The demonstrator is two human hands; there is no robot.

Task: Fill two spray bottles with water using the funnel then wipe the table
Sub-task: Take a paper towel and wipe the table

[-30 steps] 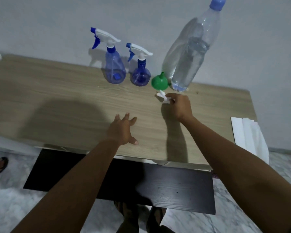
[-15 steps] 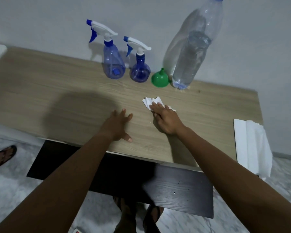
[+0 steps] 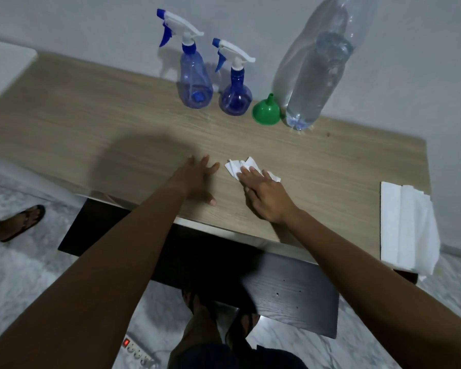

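Two blue spray bottles stand capped at the back of the wooden table (image 3: pixel 91 123): a taller one (image 3: pixel 194 81) and a rounder one (image 3: pixel 234 94) to its right. A green funnel (image 3: pixel 266 111) sits mouth-down beside a large clear water bottle (image 3: pixel 314 75). My right hand (image 3: pixel 264 194) presses a crumpled white tissue (image 3: pixel 236 167) flat onto the tabletop with straight fingers. My left hand (image 3: pixel 197 177) rests flat on the table just left of the tissue, fingers spread.
A stack of white paper towels (image 3: pixel 405 225) lies at the table's right edge, overhanging it. A dark lower shelf (image 3: pixel 290 296) juts out below the front edge. A power strip (image 3: pixel 139 354) lies on the floor. Another person's sandalled foot (image 3: pixel 16 222) is at left.
My right hand has dragged the tissue from beside the funnel toward the front of the table and slightly left. My left hand has stayed flat on the table.
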